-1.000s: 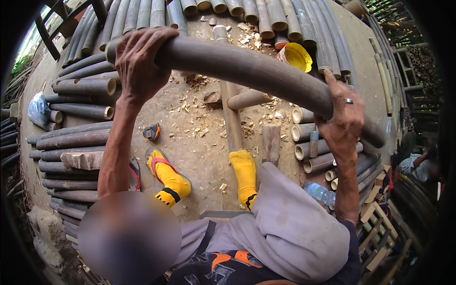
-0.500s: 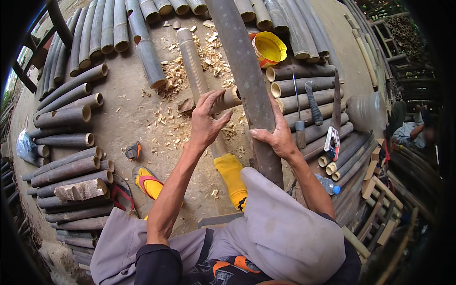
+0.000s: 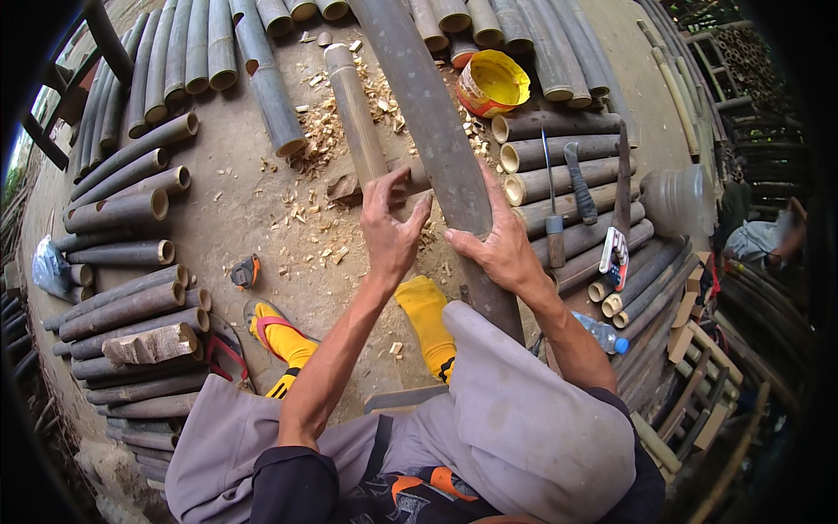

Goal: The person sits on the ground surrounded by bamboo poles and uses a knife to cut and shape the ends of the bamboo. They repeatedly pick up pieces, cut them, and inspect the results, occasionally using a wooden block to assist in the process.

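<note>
A long dark bamboo pole (image 3: pixel 436 122) slants from the top of the view down to beside my right knee. My right hand (image 3: pixel 502 249) grips it, the thumb across its upper face and the fingers along its right side. My left hand (image 3: pixel 391 229) hovers just left of the pole, fingers curved and thumb apart, with nothing visibly held. Behind those fingers a short crosswise bamboo piece (image 3: pixel 420 177) shows, partly hidden by hand and pole. Under it runs a paler, scraped bamboo length (image 3: pixel 353 109) on the ground, toward my yellow-socked foot (image 3: pixel 425 319).
Cut bamboo tubes (image 3: pixel 131 310) lie stacked at left. On the right-hand stack rest a long-bladed tool (image 3: pixel 553 201), a wrapped-handle tool (image 3: pixel 580 183) and a handsaw (image 3: pixel 615 236). A yellow tub (image 3: pixel 493 83), wood chips (image 3: pixel 323 144) and a tape measure (image 3: pixel 245 272) sit on the ground.
The long pole has shifted left and now covers the pale end of the crosswise piece. My left hand has moved slightly right and lower; my right hand stays on the pole.
</note>
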The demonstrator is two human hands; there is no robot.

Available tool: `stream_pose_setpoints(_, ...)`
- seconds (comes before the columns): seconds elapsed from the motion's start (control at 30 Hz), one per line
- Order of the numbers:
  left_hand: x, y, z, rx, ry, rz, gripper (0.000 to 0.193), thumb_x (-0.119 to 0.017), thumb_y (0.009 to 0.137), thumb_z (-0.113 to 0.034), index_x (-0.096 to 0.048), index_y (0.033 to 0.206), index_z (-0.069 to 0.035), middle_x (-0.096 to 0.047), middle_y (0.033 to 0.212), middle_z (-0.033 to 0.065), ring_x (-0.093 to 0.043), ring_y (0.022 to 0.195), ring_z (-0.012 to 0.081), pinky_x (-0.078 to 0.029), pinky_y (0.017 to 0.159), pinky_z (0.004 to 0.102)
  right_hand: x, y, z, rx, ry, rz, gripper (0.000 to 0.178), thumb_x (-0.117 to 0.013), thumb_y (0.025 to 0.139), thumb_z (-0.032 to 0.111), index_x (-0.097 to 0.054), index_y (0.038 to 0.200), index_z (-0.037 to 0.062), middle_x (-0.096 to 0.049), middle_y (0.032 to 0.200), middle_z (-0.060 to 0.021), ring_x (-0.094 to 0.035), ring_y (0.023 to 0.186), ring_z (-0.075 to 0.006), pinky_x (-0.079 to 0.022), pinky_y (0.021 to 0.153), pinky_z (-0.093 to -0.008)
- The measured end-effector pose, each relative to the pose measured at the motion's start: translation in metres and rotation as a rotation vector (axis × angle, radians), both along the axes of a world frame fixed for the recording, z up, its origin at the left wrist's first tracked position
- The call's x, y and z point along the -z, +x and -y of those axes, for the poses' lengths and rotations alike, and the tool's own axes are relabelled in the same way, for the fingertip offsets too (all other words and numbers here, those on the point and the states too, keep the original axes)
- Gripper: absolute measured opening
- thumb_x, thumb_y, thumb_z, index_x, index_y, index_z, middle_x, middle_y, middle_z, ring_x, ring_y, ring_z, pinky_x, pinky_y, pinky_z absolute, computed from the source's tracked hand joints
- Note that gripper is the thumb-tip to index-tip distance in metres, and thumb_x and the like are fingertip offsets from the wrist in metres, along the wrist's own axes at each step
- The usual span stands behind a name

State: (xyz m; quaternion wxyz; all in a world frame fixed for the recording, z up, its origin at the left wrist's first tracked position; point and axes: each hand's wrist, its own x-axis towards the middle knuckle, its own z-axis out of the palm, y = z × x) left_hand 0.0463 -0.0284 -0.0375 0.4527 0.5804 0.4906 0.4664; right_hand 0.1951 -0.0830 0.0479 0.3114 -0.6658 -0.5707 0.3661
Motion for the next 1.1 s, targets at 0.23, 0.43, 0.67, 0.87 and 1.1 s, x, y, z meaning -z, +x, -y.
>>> stream_pose_setpoints(0.23,-0.018,0.013,0.057,0.279,-0.733,0.743,0.052,-0.054,0.092,-0.044,-0.048,0.125,-0.005,-0.059,0.114,0.0058,-0.057,0.102,0.0139,-0.049,0.083,0.0322,-0.017,0.017,-0.009,-0.082,-0.072,0.255,0.104,-0.073,0.078,0.046,-0.014,0.149,-0.0013,-0.055,0.125,-0.026,-0.059,0.11,-0.0329,-0.047,0.093,-0.0387)
stream_pose_setpoints(0.43,-0.014,0.002,0.065,0.324,-0.794,0.809,0.061,-0.059,0.091,-0.041,-0.043,0.133,0.001,-0.056,0.118,0.0078,-0.056,0.102,0.0141,-0.048,0.087,0.0323,-0.119,0.049,-0.087,0.119,0.303,0.145,0.099,-0.069,0.081,0.052,-0.019,0.149,0.0002,-0.054,0.127,-0.0268,-0.056,0.118,-0.0295,-0.048,0.094,-0.0377)
stream_pose_setpoints(0.67,-0.023,0.008,0.062,0.402,-0.871,0.629,0.064,-0.071,0.085,-0.033,-0.044,0.131,0.003,-0.058,0.117,0.0131,-0.059,0.099,0.0132,-0.048,0.086,0.027,0.007,-0.022,-0.128,0.063,0.017,0.38,0.111,-0.066,0.076,0.062,-0.014,0.149,-0.0017,-0.056,0.112,-0.0386,-0.056,0.111,-0.0455,-0.044,0.098,-0.0433)
stream_pose_setpoints(0.87,-0.018,0.003,0.067,0.366,-0.794,0.681,0.053,-0.068,0.088,-0.031,-0.051,0.128,0.0,-0.062,0.114,0.0058,-0.058,0.098,0.0109,-0.047,0.084,0.0246,-0.094,0.002,-0.14,0.103,0.32,0.349,0.115,-0.062,0.073,0.074,-0.019,0.146,-0.0024,-0.064,0.091,-0.0333,-0.067,0.091,-0.0429,-0.056,0.075,-0.0472)
stream_pose_setpoints(1.1,-0.032,0.013,0.067,0.308,-0.764,0.659,0.051,-0.07,0.085,-0.03,-0.055,0.121,0.003,-0.064,0.105,0.007,-0.058,0.093,0.011,-0.045,0.084,0.025,0.012,-0.028,-0.15,0.034,0.104,0.589,0.115,-0.063,0.074,0.072,-0.017,0.146,-0.0035,-0.065,0.088,-0.0288,-0.069,0.084,-0.0376,-0.057,0.066,-0.0413)
